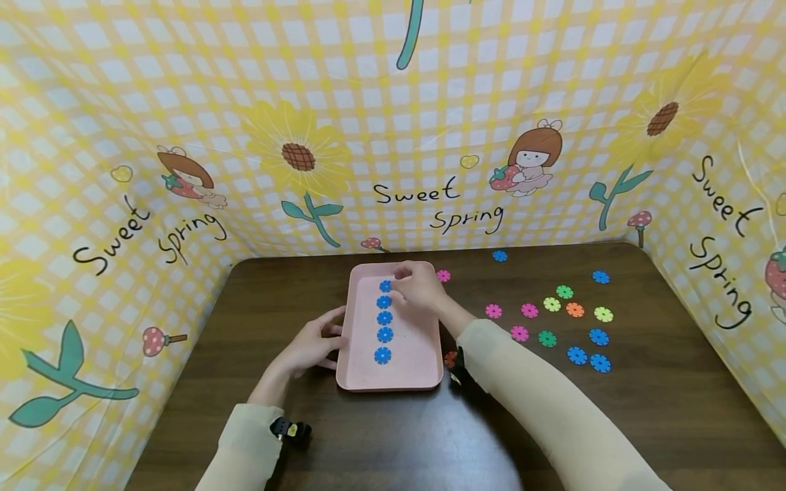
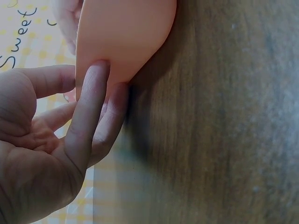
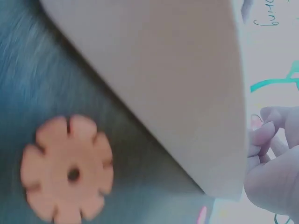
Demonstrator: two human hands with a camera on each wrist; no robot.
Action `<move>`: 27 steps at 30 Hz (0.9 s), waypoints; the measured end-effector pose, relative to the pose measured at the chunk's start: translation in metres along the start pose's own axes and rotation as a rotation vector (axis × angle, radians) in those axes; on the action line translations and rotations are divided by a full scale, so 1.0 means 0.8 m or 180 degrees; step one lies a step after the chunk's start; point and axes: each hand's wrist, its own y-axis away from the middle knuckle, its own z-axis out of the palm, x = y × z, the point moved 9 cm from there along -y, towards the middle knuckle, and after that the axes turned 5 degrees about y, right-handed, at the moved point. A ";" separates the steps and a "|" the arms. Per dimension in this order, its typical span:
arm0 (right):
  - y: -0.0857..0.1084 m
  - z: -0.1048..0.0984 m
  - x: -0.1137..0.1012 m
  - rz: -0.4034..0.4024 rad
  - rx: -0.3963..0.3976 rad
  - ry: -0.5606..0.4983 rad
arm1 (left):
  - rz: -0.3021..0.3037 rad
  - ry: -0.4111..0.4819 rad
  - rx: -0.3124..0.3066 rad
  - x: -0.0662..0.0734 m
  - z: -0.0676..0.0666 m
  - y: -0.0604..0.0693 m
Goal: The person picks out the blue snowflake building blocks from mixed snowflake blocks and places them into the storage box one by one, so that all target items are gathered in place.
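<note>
A pink tray (image 1: 413, 368) holds a column of several blue notched discs (image 1: 384, 318). Against the tray's left side rests my left hand (image 1: 310, 343); in the left wrist view its extended fingers (image 2: 88, 107) touch the outer wall and lower edge. My right hand (image 1: 419, 286) is over the tray's far end, right beside the topmost blue disc (image 1: 385, 286). Its thumb and fingertips are bent together in the right wrist view, where the right hand (image 3: 275, 154) shows beyond the tray wall (image 3: 163, 84). Whether a disc lies between those fingertips cannot be seen.
Loose discs lie right of the tray: pink (image 1: 529, 311), green (image 1: 547, 338), yellow (image 1: 604, 314), orange (image 1: 574, 309) and blue (image 1: 577, 355). An orange-red disc (image 1: 451, 359) sits by the tray's near right side, partly under the right wrist. A checked cloth (image 1: 405, 136) surrounds the table's back and sides.
</note>
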 end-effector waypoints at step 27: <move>0.009 -0.149 0.125 0.0117 0.0602 -0.0069 | -0.0025 -0.0023 -0.0009 0.004 0.002 0.003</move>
